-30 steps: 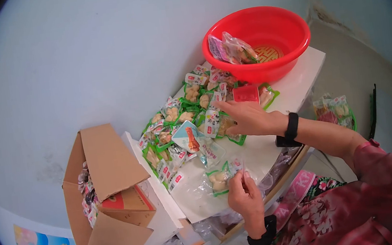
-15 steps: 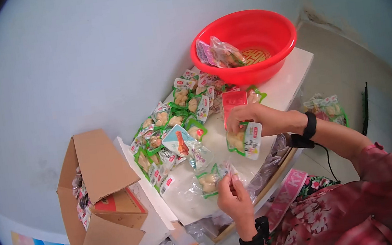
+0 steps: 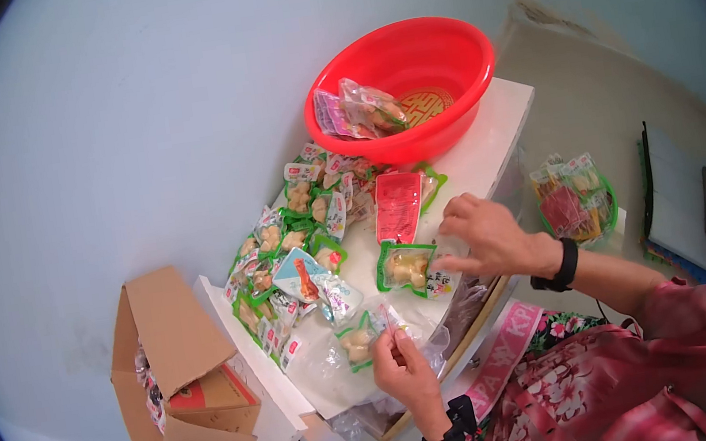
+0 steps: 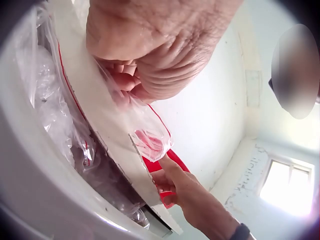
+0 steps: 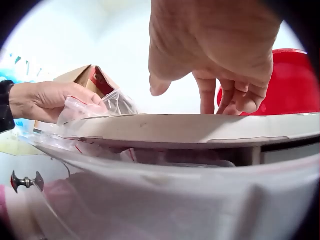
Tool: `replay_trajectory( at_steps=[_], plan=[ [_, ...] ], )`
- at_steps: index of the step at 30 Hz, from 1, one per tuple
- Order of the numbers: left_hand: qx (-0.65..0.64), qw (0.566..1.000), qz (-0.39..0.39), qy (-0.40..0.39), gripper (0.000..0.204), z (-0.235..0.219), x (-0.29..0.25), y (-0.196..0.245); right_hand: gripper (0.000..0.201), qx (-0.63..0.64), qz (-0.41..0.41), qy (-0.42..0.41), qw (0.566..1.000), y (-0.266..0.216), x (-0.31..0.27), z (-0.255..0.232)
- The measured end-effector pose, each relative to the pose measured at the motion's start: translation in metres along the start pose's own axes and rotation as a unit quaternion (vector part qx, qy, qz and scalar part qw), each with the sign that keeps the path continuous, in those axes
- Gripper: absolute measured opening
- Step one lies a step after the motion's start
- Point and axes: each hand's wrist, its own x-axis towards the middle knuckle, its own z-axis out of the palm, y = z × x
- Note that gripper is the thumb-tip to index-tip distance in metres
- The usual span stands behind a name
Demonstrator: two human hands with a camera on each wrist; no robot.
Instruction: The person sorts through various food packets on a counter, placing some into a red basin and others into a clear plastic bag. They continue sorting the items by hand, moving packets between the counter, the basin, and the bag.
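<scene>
My left hand (image 3: 406,371) pinches the edge of a clear zip bag (image 4: 150,137); in the head view a green-edged packet (image 3: 356,345) lies by those fingertips, in or under the clear plastic. To its upper right, my right hand (image 3: 498,237) hovers with spread, slightly bent fingers beside another green-edged packet (image 3: 407,269) on the white tabletop. Just above that packet lies a red packet (image 3: 398,205). A heap of small packets (image 3: 270,234) covers the left part of the tabletop, with a blue-and-white packet (image 3: 299,274) at its near side.
A red basin (image 3: 455,46) with a few packets stands at the back. On the left is an open cardboard box (image 3: 175,324). Below the table's front edge, an open drawer holds clear bags (image 4: 50,100). A green-rimmed basket (image 3: 611,218) of packets stands at right.
My right hand picked up a green-edged packet near the heap, brought it toward the table's front and let it go. My left hand keeps its pinch on the clear bag. The head view has shifted.
</scene>
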Motion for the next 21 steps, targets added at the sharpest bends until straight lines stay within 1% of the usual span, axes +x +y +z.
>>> replay_trajectory(
  at_steps=[3,4,7,9,10,11,12,13,14,16,19,21],
  plan=[
    [0.01,1.0,0.01,0.0,0.018,-0.001,0.0,-0.003,0.053,-0.01,-0.002,-0.015,1.0,-0.018,0.007,0.012],
    [0.012,1.0,0.01,0.0,0.019,-0.002,0.0,-0.003,0.051,-0.002,0.013,-0.023,1.0,-0.024,0.008,0.015],
    [0.011,1.0,0.005,0.001,0.018,-0.001,-0.001,0.001,0.045,0.092,0.064,-0.038,0.993,-0.03,0.007,0.029],
    [-0.001,1.0,-0.004,-0.002,0.018,-0.001,-0.003,0.008,0.039,0.179,0.123,-0.076,0.973,-0.033,0.002,0.029],
    [0.0,1.0,-0.005,-0.004,0.017,-0.001,-0.003,0.01,0.037,0.22,0.154,-0.096,0.958,-0.033,-0.003,0.029],
    [0.002,1.0,-0.005,-0.008,0.017,-0.002,-0.004,0.012,0.034,0.328,0.163,-0.066,0.928,-0.03,-0.008,0.032],
    [0.004,1.0,-0.004,-0.013,0.016,-0.002,-0.004,0.012,0.032,0.431,0.17,-0.033,0.886,-0.025,-0.013,0.037],
    [-0.002,1.0,-0.002,-0.008,0.016,-0.002,-0.005,0.011,0.03,0.528,0.175,0.001,0.831,-0.023,-0.015,0.037],
    [-0.008,1.0,-0.001,-0.003,0.016,-0.002,-0.006,0.009,0.028,0.553,0.189,0.018,0.811,-0.023,-0.017,0.032],
    [-0.018,1.0,-0.003,0.008,0.016,-0.003,-0.008,0.008,0.026,0.603,0.216,0.05,0.766,-0.03,-0.015,0.008],
    [-0.026,0.999,-0.003,0.028,0.016,-0.002,-0.011,0.014,0.023,0.607,0.23,-0.025,0.76,-0.031,-0.022,-0.012],
    [-0.024,0.998,0.013,0.048,0.015,0.001,-0.009,0.023,0.02,0.562,0.173,-0.054,0.807,-0.03,-0.026,-0.014]
  ],
)
